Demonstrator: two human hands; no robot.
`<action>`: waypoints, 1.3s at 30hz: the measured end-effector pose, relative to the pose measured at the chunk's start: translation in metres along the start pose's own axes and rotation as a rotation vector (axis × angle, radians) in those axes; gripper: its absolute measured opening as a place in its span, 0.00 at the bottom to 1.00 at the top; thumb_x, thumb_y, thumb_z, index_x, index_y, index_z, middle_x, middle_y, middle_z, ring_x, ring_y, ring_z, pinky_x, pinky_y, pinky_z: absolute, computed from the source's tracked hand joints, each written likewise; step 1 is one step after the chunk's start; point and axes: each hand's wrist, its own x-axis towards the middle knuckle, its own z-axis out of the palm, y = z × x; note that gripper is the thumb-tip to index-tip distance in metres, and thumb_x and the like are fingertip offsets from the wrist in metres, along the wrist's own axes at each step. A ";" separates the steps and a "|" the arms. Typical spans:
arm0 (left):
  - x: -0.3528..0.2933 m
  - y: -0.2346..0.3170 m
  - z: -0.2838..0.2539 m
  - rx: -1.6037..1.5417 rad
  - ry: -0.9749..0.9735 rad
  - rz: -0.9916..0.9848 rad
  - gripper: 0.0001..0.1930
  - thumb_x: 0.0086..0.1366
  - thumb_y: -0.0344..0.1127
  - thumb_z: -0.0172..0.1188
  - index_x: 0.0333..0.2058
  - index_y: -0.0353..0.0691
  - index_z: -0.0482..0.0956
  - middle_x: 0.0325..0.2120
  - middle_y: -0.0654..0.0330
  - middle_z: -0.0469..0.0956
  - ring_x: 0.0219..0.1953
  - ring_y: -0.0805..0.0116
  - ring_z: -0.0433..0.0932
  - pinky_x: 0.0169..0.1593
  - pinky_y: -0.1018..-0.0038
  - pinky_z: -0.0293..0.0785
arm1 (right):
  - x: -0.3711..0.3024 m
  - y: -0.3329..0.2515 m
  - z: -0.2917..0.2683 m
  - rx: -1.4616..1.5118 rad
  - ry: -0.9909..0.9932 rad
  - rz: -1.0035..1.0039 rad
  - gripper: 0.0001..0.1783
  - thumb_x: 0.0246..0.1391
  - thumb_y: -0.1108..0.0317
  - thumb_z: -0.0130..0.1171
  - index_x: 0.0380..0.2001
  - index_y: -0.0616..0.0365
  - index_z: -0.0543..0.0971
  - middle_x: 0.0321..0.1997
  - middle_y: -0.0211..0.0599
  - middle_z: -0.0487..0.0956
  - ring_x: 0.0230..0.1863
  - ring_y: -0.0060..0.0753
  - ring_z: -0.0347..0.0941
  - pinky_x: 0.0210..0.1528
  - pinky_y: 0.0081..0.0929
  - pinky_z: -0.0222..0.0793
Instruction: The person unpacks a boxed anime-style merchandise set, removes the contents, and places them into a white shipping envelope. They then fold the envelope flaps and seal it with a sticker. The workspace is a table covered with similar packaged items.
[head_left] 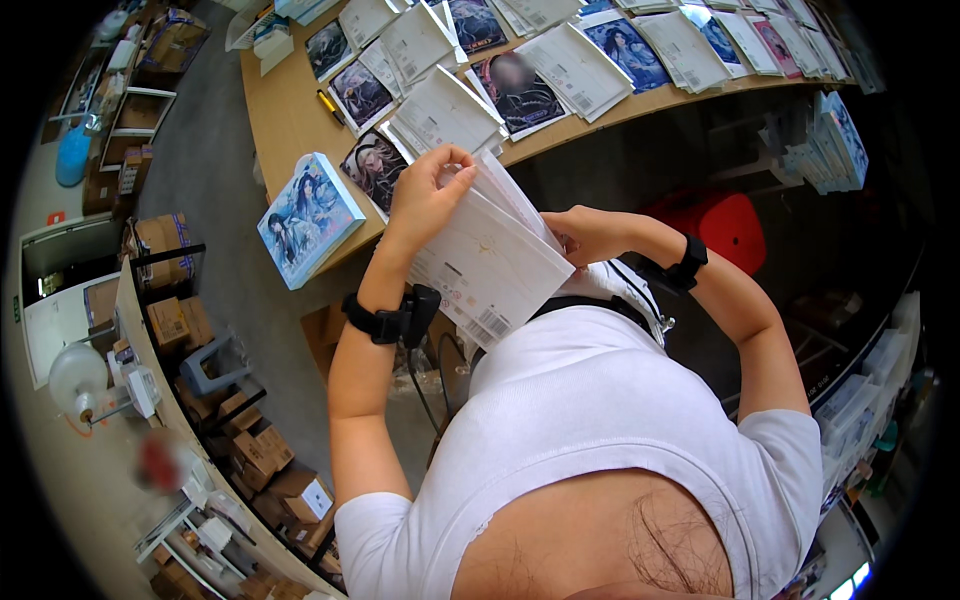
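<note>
Close to my body I hold a white flat packet (495,265) with a barcode and a small gold mark, tilted, its upper end spread into layers. My left hand (428,200) is closed, thumb and fingers pinching the packet's upper left edge. On the packet's right edge, my right hand (592,232) is curled, with some fingertips hidden behind it. Just beyond my hands, a stack of similar white packets (445,112) lies on the wooden table (275,105). A dark illustrated card (375,170) lies beside my left hand.
A blue illustrated box (310,220) sits at the table's near left corner. A yellow and black marker (330,106) lies near the left edge. More blue illustrated packets (625,52) line the table. A red stool (715,235) stands right of me. Cardboard boxes (262,450) fill shelving at left.
</note>
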 end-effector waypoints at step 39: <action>-0.006 -0.008 -0.004 -0.052 0.053 0.070 0.08 0.57 0.35 0.57 0.35 0.42 0.73 0.28 0.64 0.75 0.27 0.76 0.72 0.35 0.78 0.67 | -0.018 -0.019 -0.031 -0.006 0.131 -0.257 0.40 0.33 0.84 0.59 0.56 0.54 0.64 0.42 0.38 0.72 0.37 0.29 0.73 0.34 0.24 0.71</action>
